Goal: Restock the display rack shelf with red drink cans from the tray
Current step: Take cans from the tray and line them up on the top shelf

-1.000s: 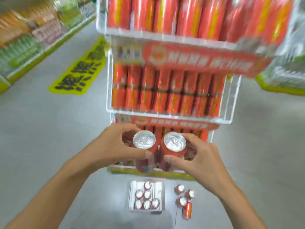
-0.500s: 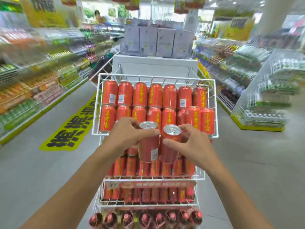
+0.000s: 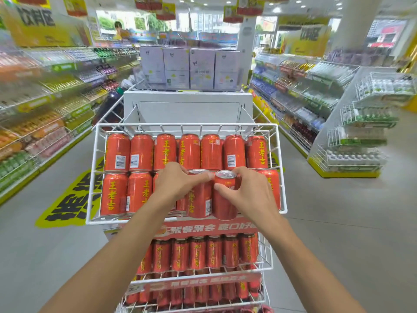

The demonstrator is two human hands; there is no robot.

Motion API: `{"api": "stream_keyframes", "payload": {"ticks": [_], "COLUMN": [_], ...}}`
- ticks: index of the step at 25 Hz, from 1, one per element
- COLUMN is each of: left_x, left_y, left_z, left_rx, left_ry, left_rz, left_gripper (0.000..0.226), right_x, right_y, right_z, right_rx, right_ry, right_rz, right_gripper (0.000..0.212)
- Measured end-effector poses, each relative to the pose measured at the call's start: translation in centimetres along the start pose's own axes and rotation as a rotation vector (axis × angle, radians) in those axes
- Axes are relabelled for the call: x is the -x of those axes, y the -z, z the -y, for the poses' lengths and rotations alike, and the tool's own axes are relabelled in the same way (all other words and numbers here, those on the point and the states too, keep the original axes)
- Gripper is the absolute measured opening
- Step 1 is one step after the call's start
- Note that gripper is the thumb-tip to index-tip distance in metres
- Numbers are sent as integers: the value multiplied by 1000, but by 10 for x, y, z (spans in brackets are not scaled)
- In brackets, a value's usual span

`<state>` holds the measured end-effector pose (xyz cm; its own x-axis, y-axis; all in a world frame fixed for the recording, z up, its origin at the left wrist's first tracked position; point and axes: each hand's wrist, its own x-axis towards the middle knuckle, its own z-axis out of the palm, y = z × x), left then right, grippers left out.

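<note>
Two red drink cans are held upright, side by side, at the front middle of the top wire shelf, which is lined with stocked cans. The left can is clasped near its top by the left grip, the right can by the right grip. A lower shelf of red cans is seen beneath the top wire shelf.

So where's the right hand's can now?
Head view, centre: the right-hand can is at the front of the top basket, just right of the left-hand can.
</note>
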<state>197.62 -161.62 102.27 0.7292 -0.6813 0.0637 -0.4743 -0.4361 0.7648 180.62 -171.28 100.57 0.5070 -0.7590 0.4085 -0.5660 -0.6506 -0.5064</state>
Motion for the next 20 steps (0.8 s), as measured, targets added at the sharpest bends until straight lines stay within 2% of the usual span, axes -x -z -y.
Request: {"api": "stream_keyframes", "payload": {"ticks": [4,10,12,14,20], "left_x": [1,4,3,3,12], "left_y": [-3,-11,-14,-16,-24], "left_z": [1,1,1,3,0], "left_rx": [-24,-130,-140,-132,-57], "left_ry": [-5,-17,-30,-44,-72], "left_rz": [-67,-141,-175,-210,-302], "left_gripper": [68,80,83,82,72], "right_x": [0,1,5,9,8], "right_y": [-9,-16,-19,-22,-38], "right_z": [-4,-10,-11,-9,-14], "right_rx": [49,98,101,88,79], "right_ry": [55,114,116,91,127], "right_rz": [-44,-79,-104,-144,-317], "right_gripper": [40,42,50,60,57]}}
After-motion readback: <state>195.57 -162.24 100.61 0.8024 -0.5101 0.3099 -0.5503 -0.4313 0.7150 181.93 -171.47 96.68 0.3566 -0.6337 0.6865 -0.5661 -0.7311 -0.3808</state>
